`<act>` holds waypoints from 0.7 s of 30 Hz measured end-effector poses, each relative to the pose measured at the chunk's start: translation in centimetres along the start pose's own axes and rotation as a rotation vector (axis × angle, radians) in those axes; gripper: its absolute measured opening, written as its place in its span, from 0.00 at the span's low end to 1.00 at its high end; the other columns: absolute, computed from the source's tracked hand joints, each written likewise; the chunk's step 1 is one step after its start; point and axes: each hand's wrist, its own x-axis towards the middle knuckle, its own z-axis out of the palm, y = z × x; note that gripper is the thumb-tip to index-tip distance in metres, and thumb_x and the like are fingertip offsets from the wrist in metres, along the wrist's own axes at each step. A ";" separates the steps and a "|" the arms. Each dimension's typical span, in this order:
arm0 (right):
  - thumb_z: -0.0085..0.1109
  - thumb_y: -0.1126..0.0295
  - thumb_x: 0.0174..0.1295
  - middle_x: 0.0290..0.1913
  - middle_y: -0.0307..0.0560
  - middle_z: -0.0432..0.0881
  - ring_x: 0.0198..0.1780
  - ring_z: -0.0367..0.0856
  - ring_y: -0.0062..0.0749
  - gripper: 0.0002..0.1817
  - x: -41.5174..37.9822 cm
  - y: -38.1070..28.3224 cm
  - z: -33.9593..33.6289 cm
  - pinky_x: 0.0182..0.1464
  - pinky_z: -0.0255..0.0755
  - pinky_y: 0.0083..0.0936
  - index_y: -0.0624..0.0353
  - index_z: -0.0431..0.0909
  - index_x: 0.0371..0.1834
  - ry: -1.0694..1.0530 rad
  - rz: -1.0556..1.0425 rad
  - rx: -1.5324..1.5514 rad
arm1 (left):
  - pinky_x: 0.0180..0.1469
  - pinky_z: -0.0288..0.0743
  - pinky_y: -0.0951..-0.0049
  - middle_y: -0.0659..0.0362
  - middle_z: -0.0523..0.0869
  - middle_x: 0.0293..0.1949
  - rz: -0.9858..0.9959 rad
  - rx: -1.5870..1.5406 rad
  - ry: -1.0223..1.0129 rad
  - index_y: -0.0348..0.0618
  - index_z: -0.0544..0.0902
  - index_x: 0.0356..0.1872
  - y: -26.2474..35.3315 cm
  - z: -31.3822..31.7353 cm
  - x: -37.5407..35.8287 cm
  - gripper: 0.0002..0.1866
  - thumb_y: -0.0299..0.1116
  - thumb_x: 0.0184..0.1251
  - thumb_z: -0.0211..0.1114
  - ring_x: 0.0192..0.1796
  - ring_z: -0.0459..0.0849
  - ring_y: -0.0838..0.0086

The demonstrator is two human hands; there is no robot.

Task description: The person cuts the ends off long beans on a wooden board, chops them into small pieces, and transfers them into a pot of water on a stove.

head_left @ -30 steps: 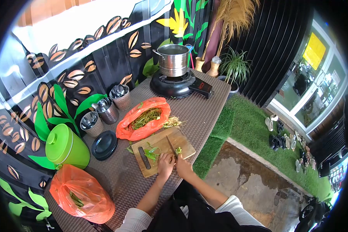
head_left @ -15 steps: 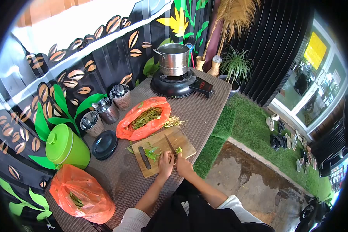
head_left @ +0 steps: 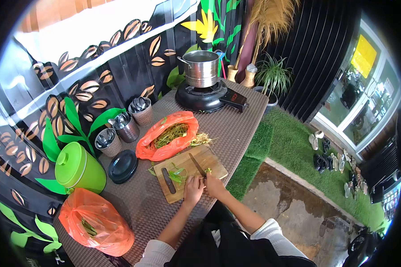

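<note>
A wooden cutting board (head_left: pixel 182 163) lies on the brown woven table (head_left: pixel 140 202). My left hand (head_left: pixel 194 189) rests at the board's near edge with its fingers bent together; what it pinches is too small to make out. Right beside it, my right hand (head_left: pixel 214 185) is closed on a knife (head_left: pixel 196 163), whose blade points away over the board. A small green bunch (head_left: pixel 208 171) shows at my right hand. Cut green pieces (head_left: pixel 177 174) and a second, dark-handled tool (head_left: pixel 168 180) lie on the board's left part. Beyond the board is an open orange bag (head_left: pixel 167 135) of green stalks.
A steel pot (head_left: pixel 201 69) stands on a black stove (head_left: pixel 200 97) at the far end. To the left are cutlery cups (head_left: pixel 126 129), black plates (head_left: pixel 122 166), a green lidded container (head_left: pixel 80 169) and a second orange bag (head_left: pixel 98 224). Shoes (head_left: pixel 325 162) lie on the grass mat.
The view has shifted slightly. My hands have moved a little at the board's near edge, and the green bunch by my right hand shows less.
</note>
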 end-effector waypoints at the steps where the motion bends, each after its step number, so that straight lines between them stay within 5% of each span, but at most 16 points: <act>1: 0.47 0.68 0.64 0.33 0.65 0.82 0.37 0.82 0.62 0.16 0.0 0.2 -0.3 0.37 0.76 0.52 0.68 0.61 0.48 -0.019 -0.049 -0.013 | 0.39 0.73 0.59 0.51 0.79 0.29 -0.051 -0.050 0.005 0.39 0.75 0.37 -0.1 0.1 -0.1 0.06 0.27 0.61 0.61 0.36 0.78 0.55; 8: 0.47 0.69 0.64 0.34 0.68 0.81 0.39 0.82 0.62 0.16 -1.6 -1.6 1.7 0.39 0.76 0.51 0.68 0.60 0.49 0.016 0.098 -0.013 | 0.41 0.75 0.65 0.53 0.83 0.32 -0.401 -0.363 -0.044 0.37 0.77 0.36 0.4 -0.6 0.5 0.08 0.24 0.56 0.64 0.40 0.81 0.61; 21: 0.48 0.71 0.62 0.34 0.67 0.82 0.39 0.83 0.61 0.15 -1.3 -2.0 0.5 0.40 0.77 0.49 0.66 0.60 0.49 -0.016 0.105 0.008 | 0.44 0.74 0.62 0.54 0.84 0.34 -0.194 -0.169 -0.015 0.39 0.79 0.41 0.7 -0.9 0.0 0.10 0.23 0.57 0.64 0.41 0.79 0.59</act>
